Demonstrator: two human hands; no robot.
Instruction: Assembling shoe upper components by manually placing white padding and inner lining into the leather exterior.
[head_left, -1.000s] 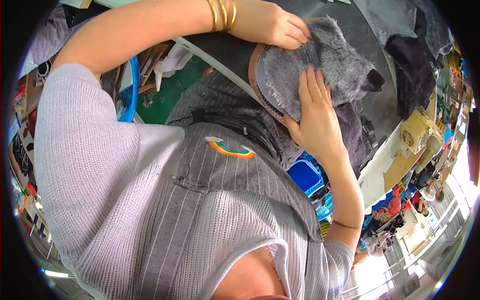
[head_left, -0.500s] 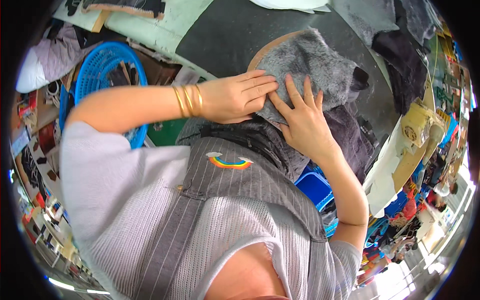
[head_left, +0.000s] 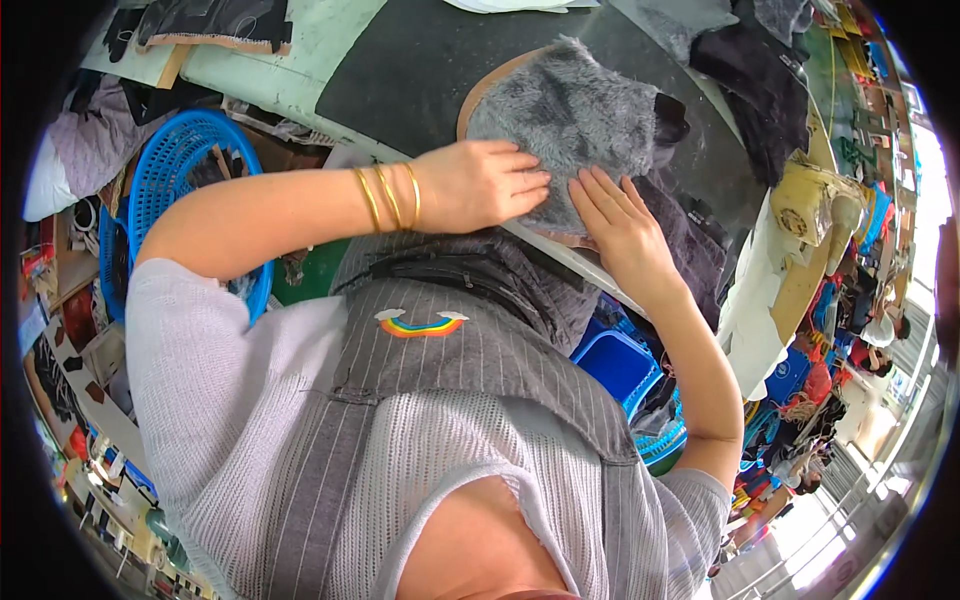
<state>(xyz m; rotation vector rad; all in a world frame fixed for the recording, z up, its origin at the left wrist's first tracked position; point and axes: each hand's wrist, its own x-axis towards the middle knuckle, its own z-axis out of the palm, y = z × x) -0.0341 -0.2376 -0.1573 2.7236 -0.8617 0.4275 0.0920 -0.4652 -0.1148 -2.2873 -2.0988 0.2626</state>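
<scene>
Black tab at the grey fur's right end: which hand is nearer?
Right. The right hand lies at the lower edge of the grey fur, below and left of the black tab; the left hand is farther left, fingertips on the fur.

You wear a pale grey openwork knit top (head_left: 450,440) with loose sleeves (head_left: 225,330), a dark grey pinstriped fabric bib (head_left: 500,370) bearing a rainbow-and-clouds patch (head_left: 421,327), and, at left, three slim gold-coloured bangles (head_left: 389,197).
</scene>
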